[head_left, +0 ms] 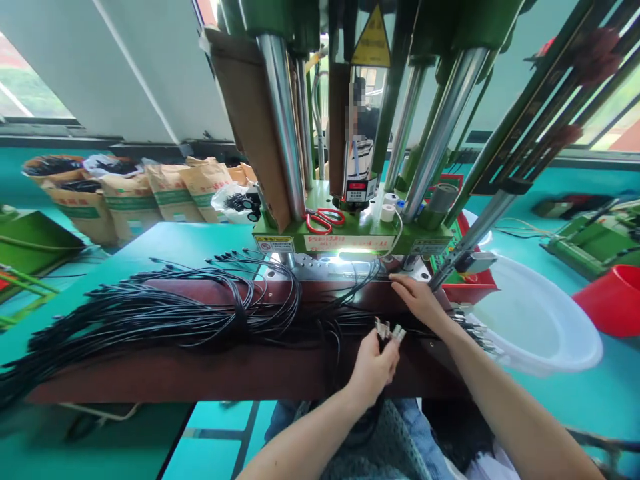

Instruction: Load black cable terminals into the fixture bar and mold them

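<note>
My left hand is closed round a bunch of black cables, with their metal connectors sticking up from the fist. Further right, my right hand reaches to the front edge of the machine's metal plate, fingers stretched out and close together; whether they pinch something small is hidden. Several black cables run onto the lit plate just left of those fingers. A large bundle of black cables lies along the brown bench to the left.
A green press with steel columns stands ahead, red scissors on its base. At the right are a white basin, a red bucket and more connectors. Paper sacks stand back left. A person is visible behind the press.
</note>
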The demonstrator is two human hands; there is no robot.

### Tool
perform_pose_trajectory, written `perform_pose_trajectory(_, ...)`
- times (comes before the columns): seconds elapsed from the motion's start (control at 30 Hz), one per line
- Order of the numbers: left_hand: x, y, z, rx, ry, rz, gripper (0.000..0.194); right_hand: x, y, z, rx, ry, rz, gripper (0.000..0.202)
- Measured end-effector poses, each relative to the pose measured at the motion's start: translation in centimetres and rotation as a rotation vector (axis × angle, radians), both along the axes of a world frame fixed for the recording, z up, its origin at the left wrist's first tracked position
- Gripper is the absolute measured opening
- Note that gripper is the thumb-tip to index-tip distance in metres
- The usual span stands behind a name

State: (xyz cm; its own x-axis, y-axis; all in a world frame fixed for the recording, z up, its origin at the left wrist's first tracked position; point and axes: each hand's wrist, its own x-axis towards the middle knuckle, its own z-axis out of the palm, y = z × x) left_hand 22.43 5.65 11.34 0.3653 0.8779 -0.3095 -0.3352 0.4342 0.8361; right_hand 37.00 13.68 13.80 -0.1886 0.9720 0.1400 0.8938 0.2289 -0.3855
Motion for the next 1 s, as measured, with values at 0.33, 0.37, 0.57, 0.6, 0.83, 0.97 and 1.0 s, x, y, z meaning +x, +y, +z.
perform_pose_trajectory(0.33, -0.7, 1.0, -1.2, -0.042, -0.061, 0.093, 0.051, -0.6, 4.2, -1.8, -0.1, -0.303, -0.19, 0.033)
perform_pose_trajectory(0.37, -0.7, 0.9, -1.2, -0.037, -0.057, 0.094, 0.051, -0.6, 3.9, -1.5, -0.138, -0.3, -0.163, 0.032)
perform_pose_trajectory(0.57, -0.9, 0.9, -1.1, -0.011, -0.028, 0.071, 0.049, 1.3, -1.0, 0.9, -0.409, -0.123, -0.088, 0.009)
perform_pose_trajectory(0.6, -1.0, 0.8, -1.0, -0.011, -0.02, 0.056, 0.049, 1.6, -2.4, 1.1, -0.458, -0.091, -0.098, 0.008)
perform_pose_trajectory(0.83, -0.1, 0.3, -0.4, 0.009, 0.043, -0.197, 0.041, 1.3, -11.5, -1.3, -0.557, 1.072, -0.306, 0.04)
perform_pose_trajectory(0.97, 1.3, 0.1, -0.6, 0.007, 0.06, -0.32, 0.041, 0.2, -12.6, -3.0, -0.368, 1.335, -0.345, 0.051)
perform_pose_trajectory(1.0, 1.6, 0.1, -0.7, 0.002, 0.064, -0.33, 0.042, 0.1, -12.6, -3.2, -0.345, 1.356, -0.35, 0.052)
